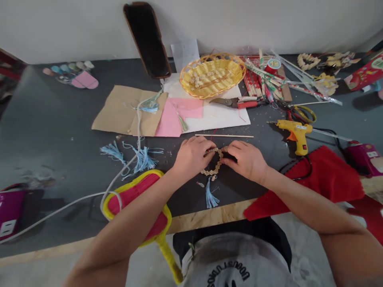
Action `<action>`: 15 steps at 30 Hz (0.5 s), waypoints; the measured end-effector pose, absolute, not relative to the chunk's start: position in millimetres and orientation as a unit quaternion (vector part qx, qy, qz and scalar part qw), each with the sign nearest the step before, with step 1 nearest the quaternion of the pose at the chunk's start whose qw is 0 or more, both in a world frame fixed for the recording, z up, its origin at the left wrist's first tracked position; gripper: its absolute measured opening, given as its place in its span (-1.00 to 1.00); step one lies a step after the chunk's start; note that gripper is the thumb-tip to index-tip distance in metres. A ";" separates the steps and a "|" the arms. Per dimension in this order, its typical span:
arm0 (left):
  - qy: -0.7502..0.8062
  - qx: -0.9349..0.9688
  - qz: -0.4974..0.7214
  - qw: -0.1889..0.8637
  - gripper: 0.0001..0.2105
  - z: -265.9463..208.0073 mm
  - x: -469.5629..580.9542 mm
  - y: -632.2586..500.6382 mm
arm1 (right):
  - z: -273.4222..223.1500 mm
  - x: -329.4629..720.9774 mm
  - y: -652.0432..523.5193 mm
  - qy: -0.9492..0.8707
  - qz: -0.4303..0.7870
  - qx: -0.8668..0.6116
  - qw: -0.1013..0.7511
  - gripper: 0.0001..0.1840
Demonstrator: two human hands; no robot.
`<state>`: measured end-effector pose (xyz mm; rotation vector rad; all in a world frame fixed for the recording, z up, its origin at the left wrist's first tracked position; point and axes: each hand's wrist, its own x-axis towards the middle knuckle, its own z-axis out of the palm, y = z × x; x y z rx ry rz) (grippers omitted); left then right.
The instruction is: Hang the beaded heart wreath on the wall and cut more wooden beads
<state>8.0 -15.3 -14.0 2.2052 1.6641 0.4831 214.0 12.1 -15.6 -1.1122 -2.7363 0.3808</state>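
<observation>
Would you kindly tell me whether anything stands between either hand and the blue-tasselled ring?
Nothing visible does: the left hand holds the ring, the right hand is at its opposite edge, and its blue tassel lies below.

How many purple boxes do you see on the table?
2. One purple box is at the picture's far left edge, partly cut off. The other purple box is on the right, by the red cloth. I can't rule out hidden ones.

The grey shirt (263, 259) bears lettering (229, 271) — dark, arched.
</observation>
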 end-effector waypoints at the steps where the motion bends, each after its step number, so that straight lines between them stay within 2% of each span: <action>1: 0.586 0.774 0.169 0.170 -0.86 -13.4 8.3 -15.3 | -15.3 214.2 12.0 -0.916 0.127 -0.372 0.084 -0.68; 9: 0.591 0.766 0.157 0.196 -0.85 -9.9 8.0 -13.4 | -17.7 212.4 12.2 -0.917 0.131 -0.367 0.087 -0.70; 15: 0.582 0.734 0.181 0.301 -0.73 -2.5 -3.5 -7.4 | 8.8 236.3 17.7 -0.903 0.147 -0.372 0.156 -0.66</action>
